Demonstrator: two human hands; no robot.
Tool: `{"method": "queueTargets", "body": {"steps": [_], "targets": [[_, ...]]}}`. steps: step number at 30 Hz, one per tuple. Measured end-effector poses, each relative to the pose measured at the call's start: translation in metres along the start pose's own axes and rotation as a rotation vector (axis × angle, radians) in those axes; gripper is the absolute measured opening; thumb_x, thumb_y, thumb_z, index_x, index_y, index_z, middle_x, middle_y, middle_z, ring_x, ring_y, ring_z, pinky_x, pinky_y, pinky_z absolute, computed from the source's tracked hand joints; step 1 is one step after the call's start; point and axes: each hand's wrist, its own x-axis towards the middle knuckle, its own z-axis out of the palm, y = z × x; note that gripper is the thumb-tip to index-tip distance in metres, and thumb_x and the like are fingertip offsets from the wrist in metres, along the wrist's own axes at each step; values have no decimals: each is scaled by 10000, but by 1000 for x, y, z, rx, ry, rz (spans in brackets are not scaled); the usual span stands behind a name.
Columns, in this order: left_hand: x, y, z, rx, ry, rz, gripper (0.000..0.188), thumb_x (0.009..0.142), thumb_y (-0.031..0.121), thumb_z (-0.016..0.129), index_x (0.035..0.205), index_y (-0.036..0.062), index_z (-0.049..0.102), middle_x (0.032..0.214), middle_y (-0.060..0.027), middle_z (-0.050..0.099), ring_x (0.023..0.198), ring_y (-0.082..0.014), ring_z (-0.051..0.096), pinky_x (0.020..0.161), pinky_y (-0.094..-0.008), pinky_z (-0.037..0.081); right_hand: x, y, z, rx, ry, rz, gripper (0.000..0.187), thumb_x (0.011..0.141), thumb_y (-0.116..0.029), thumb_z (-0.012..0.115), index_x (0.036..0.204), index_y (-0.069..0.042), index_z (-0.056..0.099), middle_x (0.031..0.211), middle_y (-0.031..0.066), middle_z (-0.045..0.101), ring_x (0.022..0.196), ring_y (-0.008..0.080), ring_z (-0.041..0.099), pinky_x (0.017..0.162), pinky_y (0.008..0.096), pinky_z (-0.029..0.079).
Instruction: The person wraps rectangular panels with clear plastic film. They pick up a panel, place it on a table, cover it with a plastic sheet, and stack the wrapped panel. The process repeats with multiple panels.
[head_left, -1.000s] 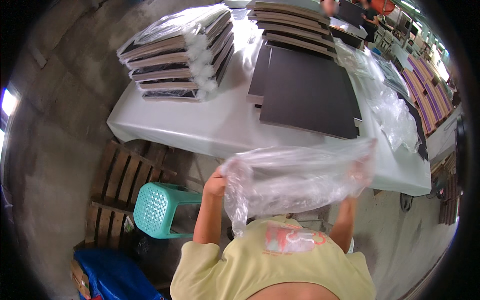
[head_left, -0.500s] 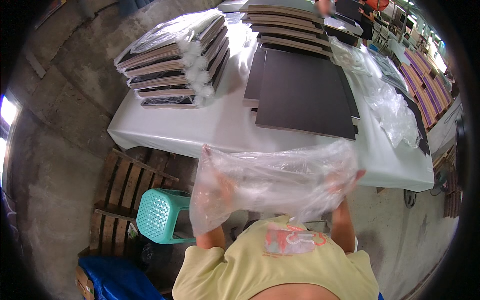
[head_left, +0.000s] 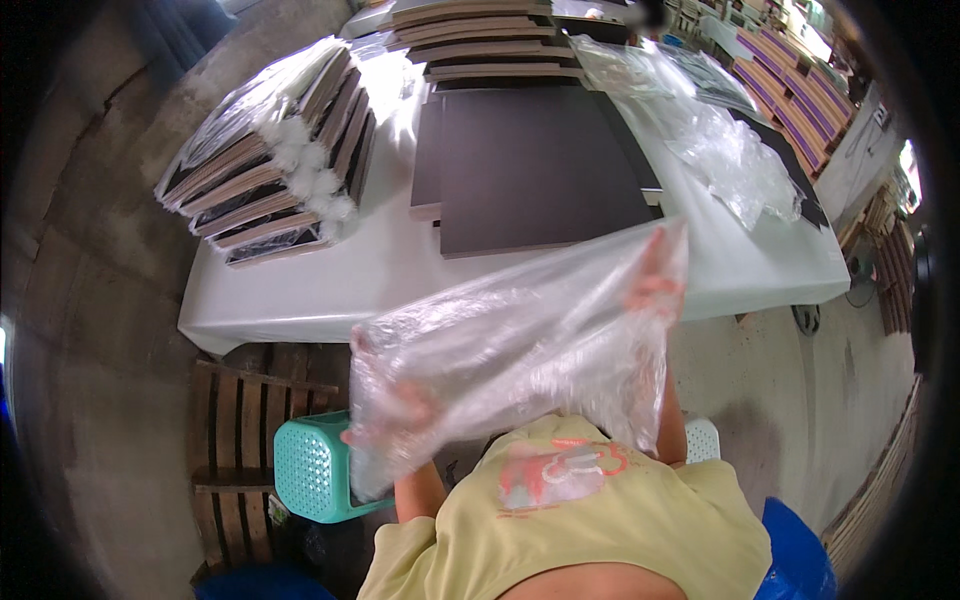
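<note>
Clear plastic bag (head_left: 520, 345), spread between left hand (head_left: 405, 405) and right hand (head_left: 655, 287), before white-covered table (head_left: 385, 270); grip blurred, cannot be told. Table holds dark panels (head_left: 540, 165), wrapped stack (head_left: 265, 165). Grey floor (head_left: 800, 425) bears green stool (head_left: 306, 468), wooden pallet (head_left: 228, 415).

Hands (head_left: 655, 285) apparently inside clear plastic bag (head_left: 520, 345), dark panels (head_left: 545, 165) on white table (head_left: 330, 292)

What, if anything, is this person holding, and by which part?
A clear plastic bag, spread between the left hand at its left end and the right hand at its right end; blur leaves the exact grip unclear.
</note>
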Motion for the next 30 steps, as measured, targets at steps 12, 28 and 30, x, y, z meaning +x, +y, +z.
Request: {"method": "queueTargets", "body": {"steps": [12, 28, 30], "targets": [[46, 13, 16, 40, 27, 33, 666, 666, 224, 706, 1205, -16, 397, 1147, -131, 491, 1058, -280, 475, 875, -414, 399, -53, -17, 20, -1459, 920, 479, 220, 794, -210, 589, 911, -24, 582, 719, 100, 617, 653, 149, 573, 606, 311, 470], [57, -34, -10, 66, 276, -356, 656, 650, 180, 703, 1198, -11, 397, 1184, -130, 470, 1102, -244, 459, 955, -379, 354, -54, -38, 37, -997, 548, -397, 495, 757, -214, 619, 1168, 4, 452, 695, 8, 546, 578, 145, 508, 590, 292, 452], [61, -26, -26, 193, 337, -341, 494, 634, 58, 656, 1092, -4, 481, 1066, -105, 544, 1003, -215, 529, 912, -357, 400, -74, -61, 35, -1466, 827, -93, 390, 665, -85, 634, 1034, -3, 536, 695, -17, 543, 624, 107, 508, 622, 258, 430]]}}
